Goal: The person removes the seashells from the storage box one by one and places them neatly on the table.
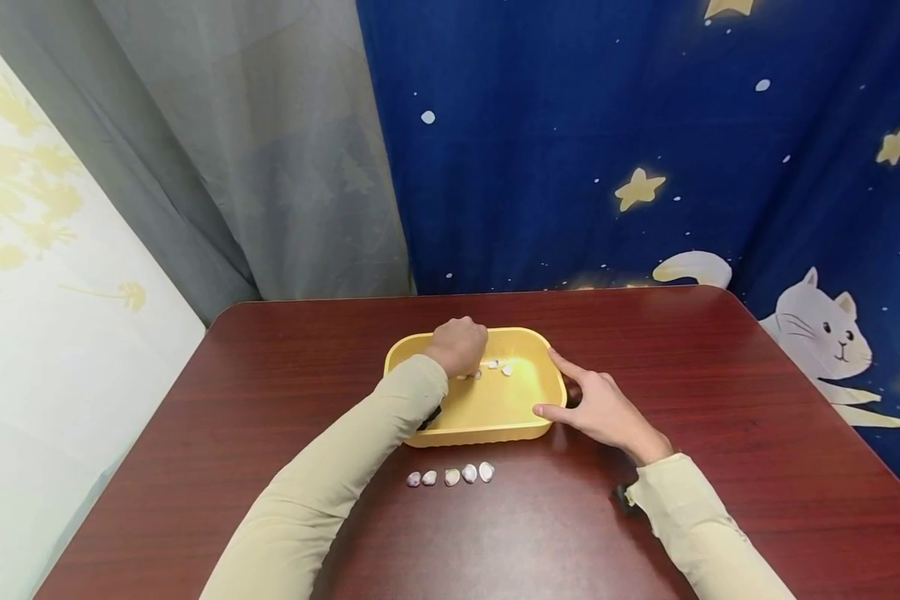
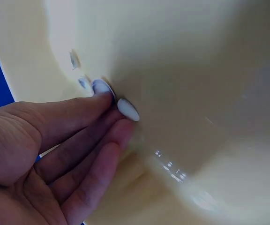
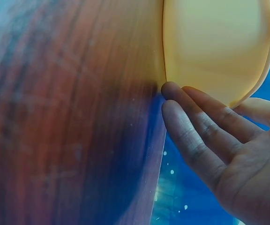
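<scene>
A grey curtain [image 1: 270, 150] hangs behind the red-brown desk [image 1: 285, 358]. Five shells [image 1: 452, 477] lie in a row, just in front of a yellow tray [image 1: 487, 414]. The left hand [image 1: 457, 346] reaches into the tray, its grip nearly together at a white shell [image 2: 128, 110] and a purplish shell [image 2: 101, 86] (whether it pinches either, I cannot tell). More shells [image 1: 507, 371] lie rightward inside. The right hand [image 1: 600, 404], grip spread apart, touches the tray's right end.
</scene>
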### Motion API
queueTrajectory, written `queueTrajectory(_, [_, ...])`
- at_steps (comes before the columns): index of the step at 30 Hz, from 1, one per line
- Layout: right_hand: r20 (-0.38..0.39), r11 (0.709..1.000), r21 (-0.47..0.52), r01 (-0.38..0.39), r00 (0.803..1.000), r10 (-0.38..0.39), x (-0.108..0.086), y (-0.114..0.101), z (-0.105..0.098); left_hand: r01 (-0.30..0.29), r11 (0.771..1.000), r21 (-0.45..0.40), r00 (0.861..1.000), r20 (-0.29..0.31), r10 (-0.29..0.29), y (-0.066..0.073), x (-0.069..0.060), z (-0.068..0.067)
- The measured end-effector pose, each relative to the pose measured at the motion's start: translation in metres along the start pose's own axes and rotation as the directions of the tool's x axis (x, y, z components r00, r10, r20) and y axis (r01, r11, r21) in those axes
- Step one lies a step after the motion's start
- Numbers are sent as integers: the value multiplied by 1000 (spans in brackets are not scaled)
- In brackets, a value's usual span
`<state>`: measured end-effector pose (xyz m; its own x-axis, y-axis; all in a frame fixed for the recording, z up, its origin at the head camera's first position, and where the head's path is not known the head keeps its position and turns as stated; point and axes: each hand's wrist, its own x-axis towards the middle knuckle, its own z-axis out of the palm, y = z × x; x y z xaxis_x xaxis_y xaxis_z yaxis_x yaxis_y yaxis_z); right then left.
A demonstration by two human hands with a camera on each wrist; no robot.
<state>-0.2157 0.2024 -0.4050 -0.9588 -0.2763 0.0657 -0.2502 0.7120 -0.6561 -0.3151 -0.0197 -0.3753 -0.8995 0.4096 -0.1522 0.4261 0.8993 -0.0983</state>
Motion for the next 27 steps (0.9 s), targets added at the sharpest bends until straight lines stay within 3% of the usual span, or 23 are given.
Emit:
queueTrajectory(5, [7,1000,-3,-7,1000,7,0,0,1,12,1000,1,1000,15,-12,-1,1,1])
queueTrajectory(13, [0,1000,-10,-1,1000,1,-1,-1,-1,50,992,-112,999,23,-48,-7,-2,-8])
queueTrajectory(21, [-2,1000,-3,24,1000,-24,-1,-1,-2,23,980,-197,1000,-15,-27,-12,-19,-23])
queueTrajectory(27, [3,999,17,34,999,-34,-2,0,-2,-27,965,-259,998,-58,12,-24,-32,-37])
